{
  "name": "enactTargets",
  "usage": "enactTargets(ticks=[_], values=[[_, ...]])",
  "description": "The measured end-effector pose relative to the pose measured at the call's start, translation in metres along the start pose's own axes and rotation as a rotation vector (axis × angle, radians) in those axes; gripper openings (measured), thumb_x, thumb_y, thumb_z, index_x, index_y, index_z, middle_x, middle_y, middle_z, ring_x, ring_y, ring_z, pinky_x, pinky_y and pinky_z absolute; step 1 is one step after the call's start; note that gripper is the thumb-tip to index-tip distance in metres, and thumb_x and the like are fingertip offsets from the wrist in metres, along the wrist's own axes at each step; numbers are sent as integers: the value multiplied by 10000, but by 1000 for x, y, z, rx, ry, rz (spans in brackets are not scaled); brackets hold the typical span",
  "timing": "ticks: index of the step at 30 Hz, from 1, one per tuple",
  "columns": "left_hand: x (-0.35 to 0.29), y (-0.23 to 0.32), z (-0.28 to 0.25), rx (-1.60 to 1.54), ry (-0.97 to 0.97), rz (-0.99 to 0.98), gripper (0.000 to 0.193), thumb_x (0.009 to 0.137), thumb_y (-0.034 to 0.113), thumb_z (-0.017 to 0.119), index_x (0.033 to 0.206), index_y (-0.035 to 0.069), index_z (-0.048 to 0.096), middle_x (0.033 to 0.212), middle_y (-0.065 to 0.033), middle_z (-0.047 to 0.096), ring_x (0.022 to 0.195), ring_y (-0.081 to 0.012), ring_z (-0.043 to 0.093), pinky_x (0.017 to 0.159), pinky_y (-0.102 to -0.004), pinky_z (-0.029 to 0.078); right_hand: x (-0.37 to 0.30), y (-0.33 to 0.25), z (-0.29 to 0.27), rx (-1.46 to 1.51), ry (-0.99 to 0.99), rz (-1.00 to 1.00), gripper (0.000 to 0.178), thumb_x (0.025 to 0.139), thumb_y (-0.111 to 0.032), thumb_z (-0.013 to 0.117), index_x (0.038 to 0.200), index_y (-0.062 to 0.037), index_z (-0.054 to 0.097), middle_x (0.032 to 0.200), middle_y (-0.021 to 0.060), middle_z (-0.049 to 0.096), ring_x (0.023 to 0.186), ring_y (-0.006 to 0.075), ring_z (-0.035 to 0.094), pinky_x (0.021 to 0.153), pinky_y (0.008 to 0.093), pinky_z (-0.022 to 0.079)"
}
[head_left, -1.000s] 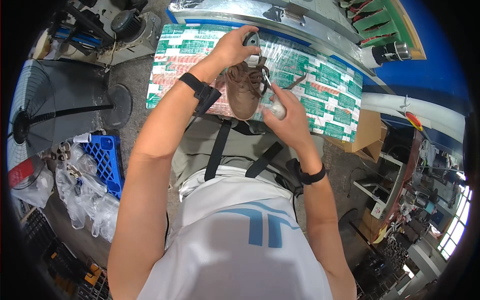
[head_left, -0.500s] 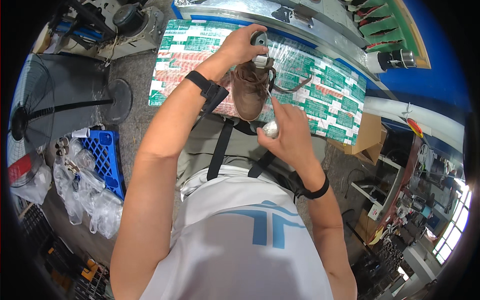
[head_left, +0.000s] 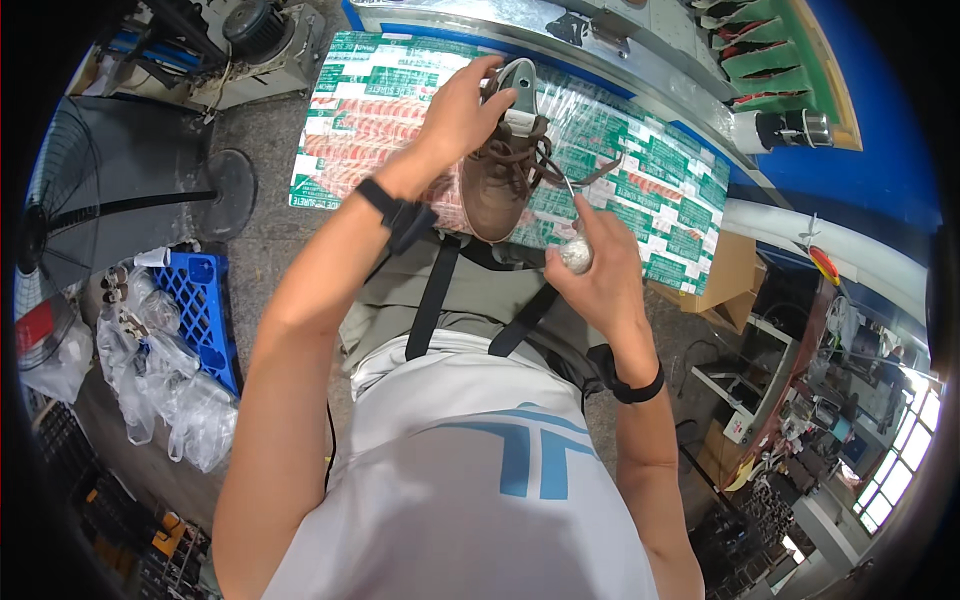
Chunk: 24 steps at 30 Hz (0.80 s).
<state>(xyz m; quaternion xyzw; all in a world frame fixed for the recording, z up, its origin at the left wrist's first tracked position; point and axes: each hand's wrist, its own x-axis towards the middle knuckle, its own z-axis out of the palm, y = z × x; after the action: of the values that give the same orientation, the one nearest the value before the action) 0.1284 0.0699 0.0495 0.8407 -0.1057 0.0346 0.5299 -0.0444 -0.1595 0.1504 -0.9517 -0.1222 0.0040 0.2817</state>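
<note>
A brown lace-up shoe [head_left: 494,208] stands toe toward me on the work surface, with a grey shoe last [head_left: 521,122] in its opening. My left hand [head_left: 460,118] is closed around the heel end, its thumb lying on the last. To the right of the shoe, my right hand [head_left: 608,270] grips a thin metal hook tool [head_left: 571,188] by its round white-wrapped handle [head_left: 575,254]. The tool's shaft reaches the brown laces beside the eyelets; whether its tip has caught a loop, I cannot tell. One loose lace end [head_left: 600,172] trails to the right.
Green, white and red printed tape covers the work surface [head_left: 660,215]. Behind it runs a metal machine edge [head_left: 480,22]. A green rack [head_left: 770,60] stands far right, and a cardboard box [head_left: 735,275] nearer. At left are a fan [head_left: 225,195] and a blue crate [head_left: 205,320] with plastic bags.
My right hand and the hook tool have moved right, away from the shoe, and the laces at its side look drawn outward. My left hand stays on the heel end.
</note>
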Motion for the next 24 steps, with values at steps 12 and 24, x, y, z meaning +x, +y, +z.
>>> enactTargets(ticks=[12,24], values=[[-83,45,-7,182,291,108,401,814,91,909,1169,53,727,1142,-103,669,1124,-356,638,952,-449,521,4,1,7,186,-207,63,757,817,-282,835,1428,109,618,1015,214,690,940,402,680,870,483,532],[-133,53,-17,114,-221,-5,124,866,53,805,919,49,693,958,-132,676,956,-400,661,830,-491,540,3,3,27,-187,65,-104,841,778,-313,861,1457,106,596,986,206,673,903,409,659,830,490,524]])
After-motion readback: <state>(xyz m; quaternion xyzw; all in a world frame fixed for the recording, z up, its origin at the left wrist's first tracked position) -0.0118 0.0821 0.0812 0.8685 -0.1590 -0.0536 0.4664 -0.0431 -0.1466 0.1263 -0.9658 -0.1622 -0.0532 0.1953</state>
